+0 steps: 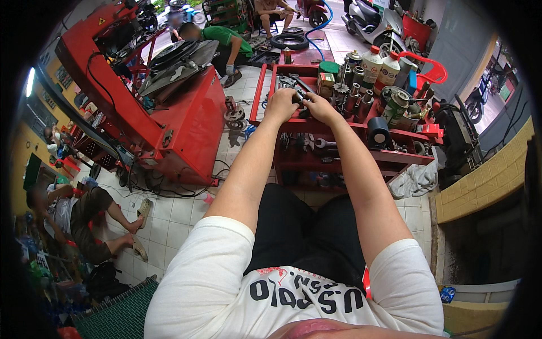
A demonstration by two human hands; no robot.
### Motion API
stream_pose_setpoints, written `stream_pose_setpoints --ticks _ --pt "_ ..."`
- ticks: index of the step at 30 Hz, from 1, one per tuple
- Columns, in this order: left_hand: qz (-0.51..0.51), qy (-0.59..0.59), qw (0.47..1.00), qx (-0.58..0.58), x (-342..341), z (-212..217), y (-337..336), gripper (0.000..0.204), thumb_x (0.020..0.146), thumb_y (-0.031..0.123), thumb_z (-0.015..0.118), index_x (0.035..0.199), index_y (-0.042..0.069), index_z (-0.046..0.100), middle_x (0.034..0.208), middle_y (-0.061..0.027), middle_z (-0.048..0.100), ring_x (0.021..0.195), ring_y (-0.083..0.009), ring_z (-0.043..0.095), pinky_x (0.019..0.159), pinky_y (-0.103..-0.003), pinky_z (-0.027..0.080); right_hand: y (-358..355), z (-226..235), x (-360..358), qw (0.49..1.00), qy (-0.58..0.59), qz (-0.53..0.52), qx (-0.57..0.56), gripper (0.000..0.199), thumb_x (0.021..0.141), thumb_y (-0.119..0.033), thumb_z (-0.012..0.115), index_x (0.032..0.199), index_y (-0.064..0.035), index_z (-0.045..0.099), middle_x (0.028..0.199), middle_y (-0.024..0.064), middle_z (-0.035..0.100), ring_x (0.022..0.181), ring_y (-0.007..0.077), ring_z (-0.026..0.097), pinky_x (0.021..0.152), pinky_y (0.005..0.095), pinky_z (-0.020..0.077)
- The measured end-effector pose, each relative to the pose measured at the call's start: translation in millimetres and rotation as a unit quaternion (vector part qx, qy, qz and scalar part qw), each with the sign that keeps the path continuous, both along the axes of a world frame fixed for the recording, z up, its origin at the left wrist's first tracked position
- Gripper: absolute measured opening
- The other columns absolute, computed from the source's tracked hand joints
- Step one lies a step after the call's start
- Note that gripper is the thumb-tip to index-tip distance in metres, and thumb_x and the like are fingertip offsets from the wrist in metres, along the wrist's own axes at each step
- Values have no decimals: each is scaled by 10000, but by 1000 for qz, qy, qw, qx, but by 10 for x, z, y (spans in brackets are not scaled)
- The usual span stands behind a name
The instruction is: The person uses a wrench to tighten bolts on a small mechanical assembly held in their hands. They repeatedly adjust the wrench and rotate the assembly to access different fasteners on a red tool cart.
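- Left hand [282,105]: over the cart's tray, knuckles up, fingers curled in on a small dark part [297,98].
- Right hand [319,108]: just beside the left, fingers bent toward the same part; tips partly hidden, cannot tell whether they pinch it.
- Dark part: between the two hands, above the near side of the tray; too small and too covered to identify.
- Cart [402,158]: red, directly in front of the person; loose tools in the tray beyond the left hand.
- Sockets [353,103]: metal, several upright, to the right of the right hand.
- Box [325,85]: small, just beyond the right hand, under a green lid [329,68].
- Bottles [371,65]: two, white, red caps, upright at the far side, side by side.
- Can [396,106]: green and dark, farther right among crowded containers.
- Wrenches [324,144]: on a lower level of the cart, below the hands.
- Rag [415,179]: grey, hanging at the cart's right near corner.
- Machine [192,127]: large, red, on the tiled floor left of the cart.
- Co-worker in green shirt [224,38]: bent down beyond the machine.
- Tyre [289,42]: lying flat past the cart, near a blue hose [309,35].
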State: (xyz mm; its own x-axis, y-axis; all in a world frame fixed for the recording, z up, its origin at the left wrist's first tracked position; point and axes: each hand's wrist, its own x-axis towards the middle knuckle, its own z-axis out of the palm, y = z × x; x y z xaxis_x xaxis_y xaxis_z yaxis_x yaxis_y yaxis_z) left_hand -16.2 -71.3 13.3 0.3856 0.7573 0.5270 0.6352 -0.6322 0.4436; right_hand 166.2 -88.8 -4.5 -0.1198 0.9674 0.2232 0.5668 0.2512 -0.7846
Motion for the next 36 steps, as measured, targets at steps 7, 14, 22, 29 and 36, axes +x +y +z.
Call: stream_pose_setpoints --ticks 7,14,22,29,36 --pt "17 6 1000 -22 11 56 -57 225 761 169 801 929 53 706 960 -167 687 980 -342 655 853 -448 522 54 -12 49 999 -42 -14 -17 438 939 -291 604 1250 17 605 1149 265 681 1092 361 659 945 402 490" --pt "9 -1 1000 -21 -1 50 -53 211 764 170 799 919 57 712 975 -161 683 995 -337 649 862 -442 521 98 -93 65 999 -44 -24 -3 464 910 -274 638 1263 22 588 1174 274 669 1119 371 649 960 410 482" --pt "4 0 1000 -18 -34 -5 4 198 752 140 791 914 58 713 973 -126 695 1015 -320 640 883 -431 516 97 -71 47 1000 0 3 -29 391 918 -255 650 1237 -29 636 1034 177 715 904 240 675 826 353 514" --pt "-13 4 999 -30 1 23 9 207 743 112 794 925 53 714 971 -122 700 1007 -310 644 882 -425 518 148 -146 103 1000 11 -10 -22 361 917 -255 646 1202 -34 662 1006 146 722 857 203 670 795 341 518" --pt "-21 17 999 -38 -4 32 -8 235 775 162 785 983 66 735 953 -125 704 999 -313 651 872 -421 522 84 -52 70 999 28 -31 -29 352 881 -256 601 1120 -13 690 929 162 719 823 232 674 772 357 524"
